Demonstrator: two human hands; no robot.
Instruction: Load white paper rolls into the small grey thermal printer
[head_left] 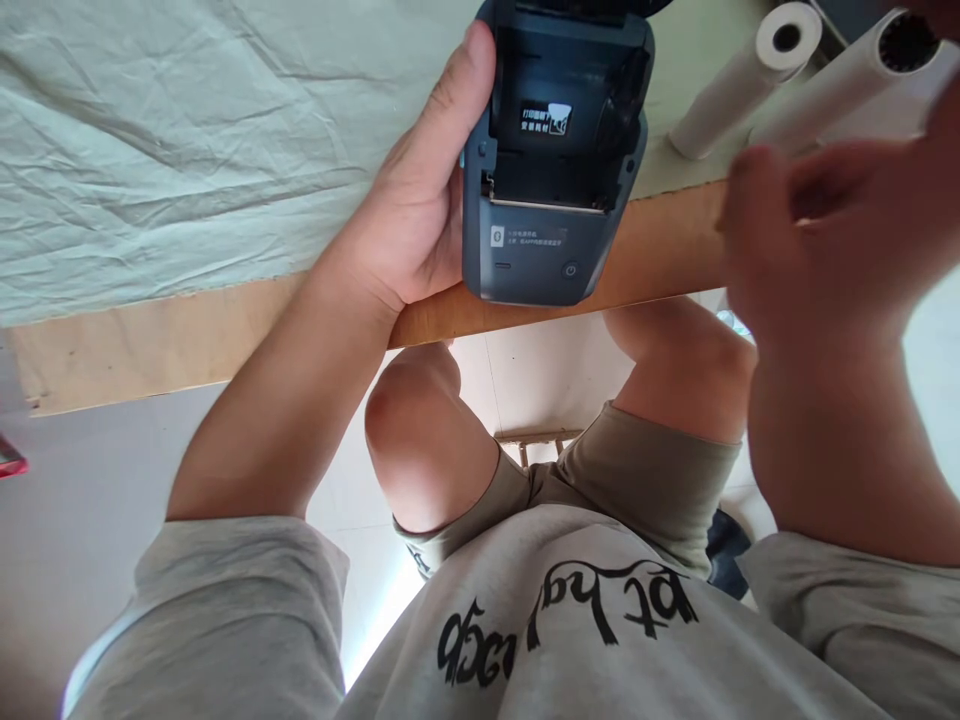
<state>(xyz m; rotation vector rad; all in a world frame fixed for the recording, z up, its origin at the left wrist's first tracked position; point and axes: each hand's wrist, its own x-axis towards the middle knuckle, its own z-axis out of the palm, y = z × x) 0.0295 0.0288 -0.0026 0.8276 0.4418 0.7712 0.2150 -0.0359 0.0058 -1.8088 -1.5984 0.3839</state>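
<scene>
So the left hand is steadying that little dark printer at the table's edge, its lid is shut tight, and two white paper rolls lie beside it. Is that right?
Not quite: the head view shows the printer with its lid open, the paper compartment exposed. The rest holds: the left hand grips its side at the table edge, and two white paper rolls lie beside it.

printer (555,150) — dark grey | lid open, compartment bare | at table edge
</scene>
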